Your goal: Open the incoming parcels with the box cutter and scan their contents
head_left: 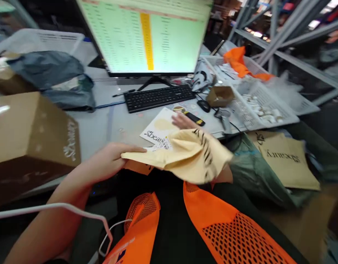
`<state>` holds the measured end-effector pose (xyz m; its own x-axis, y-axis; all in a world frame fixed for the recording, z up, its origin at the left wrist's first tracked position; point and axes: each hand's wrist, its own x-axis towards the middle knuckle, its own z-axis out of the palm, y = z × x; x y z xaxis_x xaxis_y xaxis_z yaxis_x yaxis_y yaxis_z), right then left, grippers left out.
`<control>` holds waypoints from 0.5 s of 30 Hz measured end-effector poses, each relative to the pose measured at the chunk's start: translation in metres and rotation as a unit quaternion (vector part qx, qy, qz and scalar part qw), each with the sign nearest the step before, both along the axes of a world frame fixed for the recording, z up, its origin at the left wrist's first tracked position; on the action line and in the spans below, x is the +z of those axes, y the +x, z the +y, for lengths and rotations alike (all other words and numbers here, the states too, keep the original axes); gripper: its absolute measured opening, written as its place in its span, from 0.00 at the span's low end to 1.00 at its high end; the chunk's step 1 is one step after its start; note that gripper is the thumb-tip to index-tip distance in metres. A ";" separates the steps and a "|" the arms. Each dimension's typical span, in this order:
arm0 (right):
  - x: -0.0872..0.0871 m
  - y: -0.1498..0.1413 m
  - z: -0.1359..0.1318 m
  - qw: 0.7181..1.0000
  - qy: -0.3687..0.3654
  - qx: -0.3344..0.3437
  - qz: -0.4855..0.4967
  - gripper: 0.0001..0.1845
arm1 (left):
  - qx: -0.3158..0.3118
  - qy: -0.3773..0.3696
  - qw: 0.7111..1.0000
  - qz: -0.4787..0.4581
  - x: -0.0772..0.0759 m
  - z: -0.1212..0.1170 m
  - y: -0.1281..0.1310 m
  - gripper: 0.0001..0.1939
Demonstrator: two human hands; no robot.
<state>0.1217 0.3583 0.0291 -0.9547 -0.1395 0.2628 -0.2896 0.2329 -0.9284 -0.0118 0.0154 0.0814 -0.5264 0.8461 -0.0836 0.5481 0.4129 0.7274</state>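
Observation:
In the head view, my left hand [114, 157] grips the left edge of a tan paper mailer bag [182, 156] with dark lettering and a small barcode label. The bag is crumpled, tilted and blurred at its right end, above my lap. My right hand [182, 121] is mostly hidden behind the bag; its outstretched fingers show past the top edge, close to a white printed card [159, 124] on the table. A yellow-and-black box cutter [195, 118] lies just right of those fingers. Beneath the bag near my left hand, an orange-brown piece [138, 167] shows.
A monitor [155, 36] stands behind a black keyboard [159, 98] and mouse [203, 106]. A cardboard box [34, 135] sits left; white baskets [290, 117] stand right. More tan mailers [290, 157] lie in a green sack [257, 176]. A white cable [48, 208] crosses lower left.

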 end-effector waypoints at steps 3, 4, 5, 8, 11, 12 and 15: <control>0.010 0.031 -0.008 0.990 0.062 0.103 -0.068 0.81 | 0.005 0.063 0.996 -0.063 0.000 0.070 0.012 0.22; 0.008 0.040 -0.014 0.989 0.086 0.086 -0.081 0.86 | 0.008 0.091 0.991 -0.095 -0.002 0.092 0.023 0.19; 0.004 0.049 -0.020 0.990 0.096 0.054 -0.087 0.89 | 0.011 0.128 0.984 -0.127 -0.004 0.112 0.037 0.17; -0.012 0.072 -0.039 0.991 0.071 -0.104 -0.040 0.85 | -0.004 0.243 0.950 -0.194 -0.011 0.156 0.085 0.13; -0.010 0.104 -0.035 0.967 0.020 -0.253 -0.004 0.53 | -0.108 0.263 0.932 -0.227 -0.009 0.172 0.114 0.21; -0.001 0.119 -0.026 0.955 0.003 -0.296 -0.010 0.43 | -0.163 0.246 0.929 -0.224 -0.008 0.172 0.115 0.27; 0.048 0.180 0.028 0.853 -0.055 -0.519 -0.013 0.28 | -0.252 0.206 0.935 -0.138 -0.009 0.162 0.089 0.42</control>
<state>0.3017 0.3864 0.0772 -0.5546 0.8086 0.1966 0.0408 0.2624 -0.9641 0.0770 0.1779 0.0729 -0.0576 0.9716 0.2296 0.3657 -0.1934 0.9104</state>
